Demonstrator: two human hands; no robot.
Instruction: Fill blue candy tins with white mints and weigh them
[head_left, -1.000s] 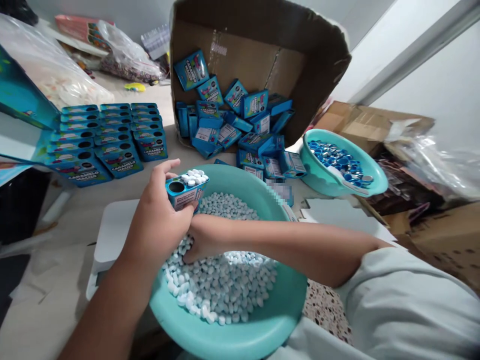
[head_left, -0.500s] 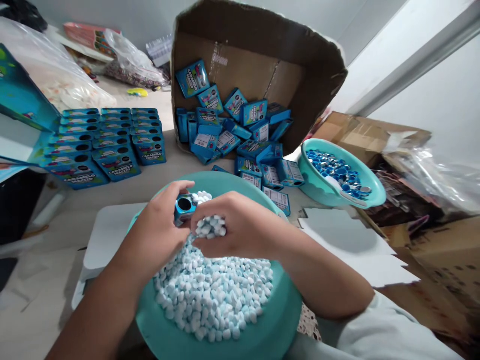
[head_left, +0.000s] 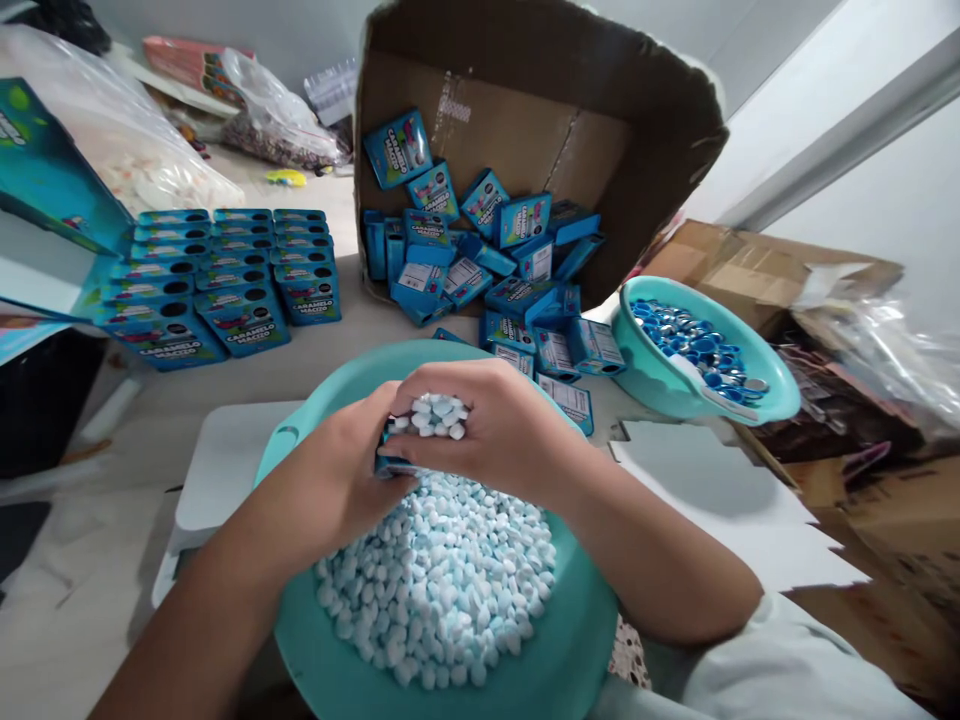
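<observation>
Over a large teal basin (head_left: pixel 322 640) my left hand (head_left: pixel 349 470) grips a small blue candy box (head_left: pixel 394 460), mostly hidden behind my fingers. Cupped against the box's top is my right hand (head_left: pixel 487 420), closed around a handful of pale candies (head_left: pixel 439 415). Whether candies are passing into the box is hidden by my fingers. Below both hands, many more pale blue and white candies (head_left: pixel 442 590) lie heaped in the basin.
A tipped cardboard carton (head_left: pixel 517 140) spills blue boxes (head_left: pixel 525 300) behind the basin. Rows of upright blue boxes (head_left: pixel 247 310) stand at left. To the right are a teal tub (head_left: pixel 660 385) of blue-and-silver pieces and white card sheets (head_left: pixel 720 500). A white appliance (head_left: pixel 217 470) sits left of the basin.
My right hand has moved up and over the box opening, bringing its candies against it. The box, earlier showing its round black mark, is now mostly covered. The view has shifted slightly.
</observation>
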